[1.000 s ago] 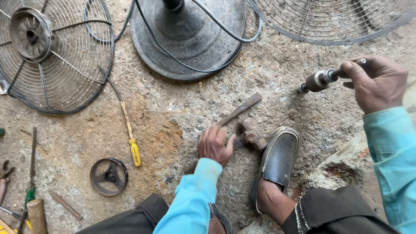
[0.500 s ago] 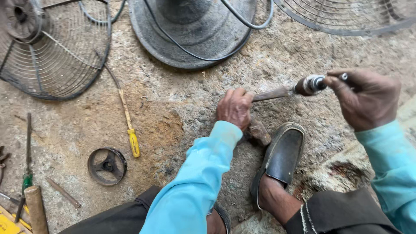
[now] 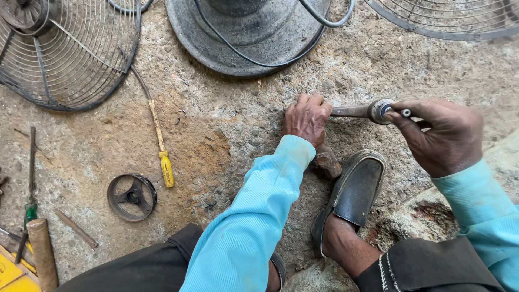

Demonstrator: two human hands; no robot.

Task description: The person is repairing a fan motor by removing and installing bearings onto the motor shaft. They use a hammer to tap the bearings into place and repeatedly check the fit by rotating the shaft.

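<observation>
Two hands on one metal rod (image 3: pixel 351 111) at 1 o'clock | my left hand (image 3: pixel 306 118) closed over its near end, pressed to the concrete floor (image 3: pixel 227 140) | my right hand (image 3: pixel 440 135) pinching the collared end (image 3: pixel 381 111) | hammer (image 3: pixel 327 161) just under the left wrist, beside the shoe (image 3: pixel 354 192) | yellow screwdriver (image 3: pixel 161 146) at 9 o'clock.

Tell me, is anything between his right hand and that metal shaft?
Nothing visible. The right hand already grips the shaft at its collared end, and the left hand covers the other end against the floor.
</observation>
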